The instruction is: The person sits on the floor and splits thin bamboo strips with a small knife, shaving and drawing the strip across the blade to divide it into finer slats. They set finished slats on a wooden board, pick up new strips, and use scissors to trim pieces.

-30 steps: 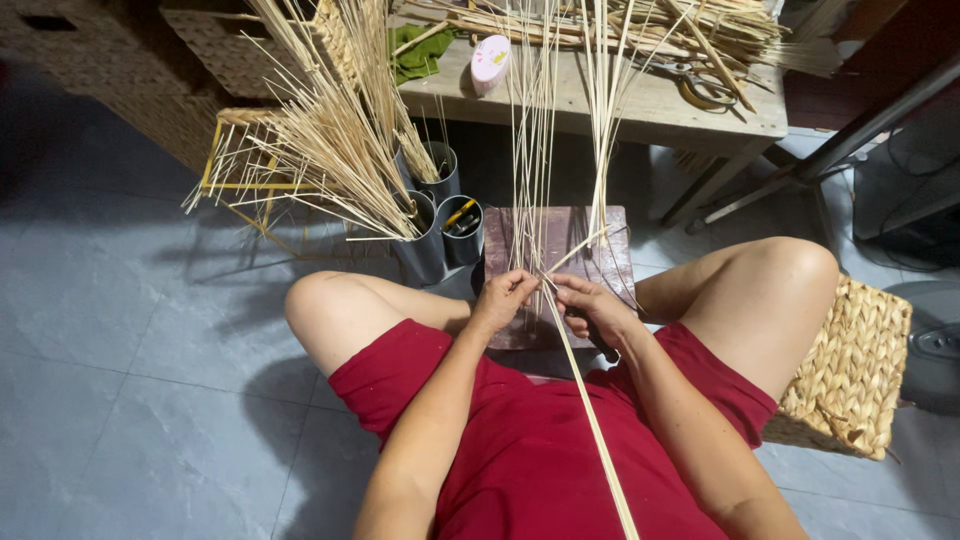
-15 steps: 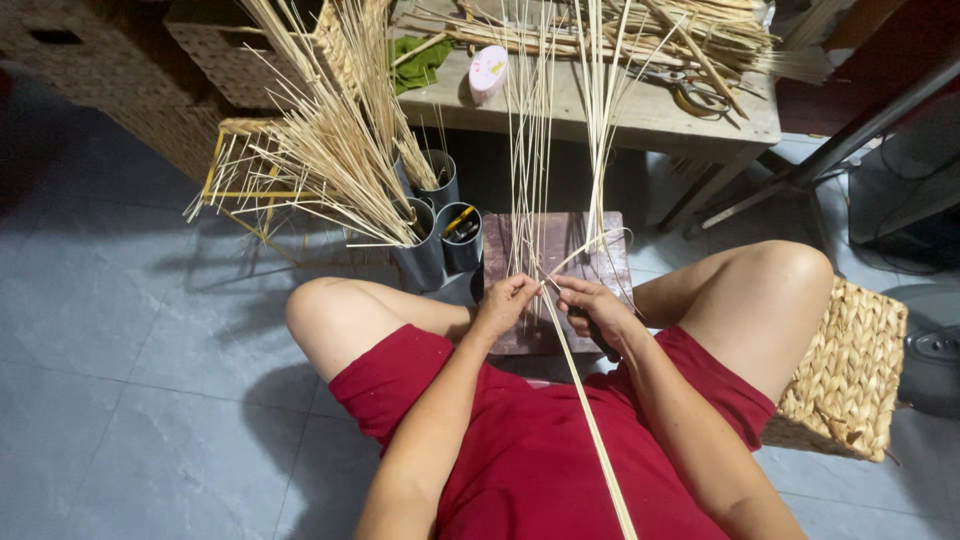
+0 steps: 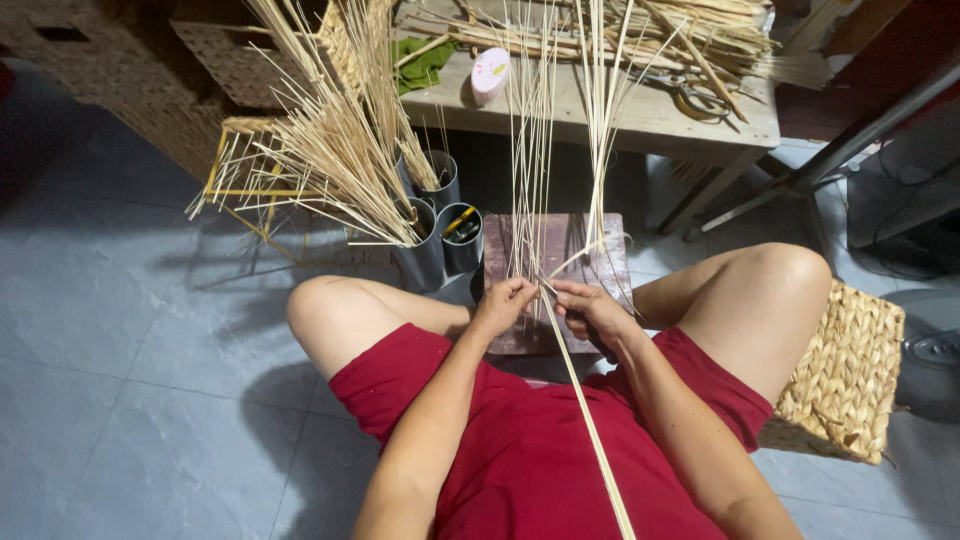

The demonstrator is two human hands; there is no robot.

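Both hands, left hand (image 3: pixel 507 300) and right hand (image 3: pixel 590 308), are pinched on thin reed strands (image 3: pixel 530 150) at frame centre; the strands are fanned upward above a dark wooden block (image 3: pixel 600 250), with grey tubes (image 3: pixel 440 240) just left.

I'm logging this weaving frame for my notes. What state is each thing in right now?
Left hand: closed, pinching the strips.
Right hand: closed on the strips.
Upright reed strips: standing, fanned apart at the top.
Long strip: slanting down across the lap.
Wooden block: flat on the floor under the work.
Grey tubes: upright, filled with reeds.
Pink roll: lying on the table.
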